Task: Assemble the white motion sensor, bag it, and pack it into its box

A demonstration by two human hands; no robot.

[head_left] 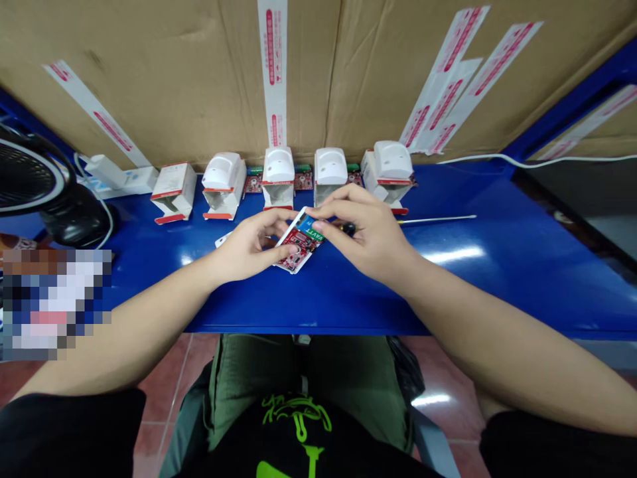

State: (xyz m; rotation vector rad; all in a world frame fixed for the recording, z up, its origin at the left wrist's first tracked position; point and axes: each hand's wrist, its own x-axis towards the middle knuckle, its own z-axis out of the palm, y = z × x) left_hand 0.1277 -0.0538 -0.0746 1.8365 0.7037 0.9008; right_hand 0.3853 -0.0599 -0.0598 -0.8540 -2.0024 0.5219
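Observation:
A white plastic housing with a red circuit board point(302, 246) in it is held tilted above the blue table. On the board's upper part sits a blue-and-green battery point(309, 226). My left hand point(249, 247) grips the housing from the left, its thumb on the board's face. My right hand point(365, 229) pinches the upper right end, thumb on the battery and index finger at the housing's top edge. Partly behind the right hand lies a screwdriver point(440, 219), its thin shaft pointing right. A white piece point(222, 240) shows a little beside the left hand.
Along the cardboard wall point(308, 73) stand several open small boxes point(175, 189), most topped by white sensor covers point(221, 170). More red circuit boards point(253, 184) lie between them. A black fan point(30, 172) stands left; a white cable point(547, 161) runs along the back right.

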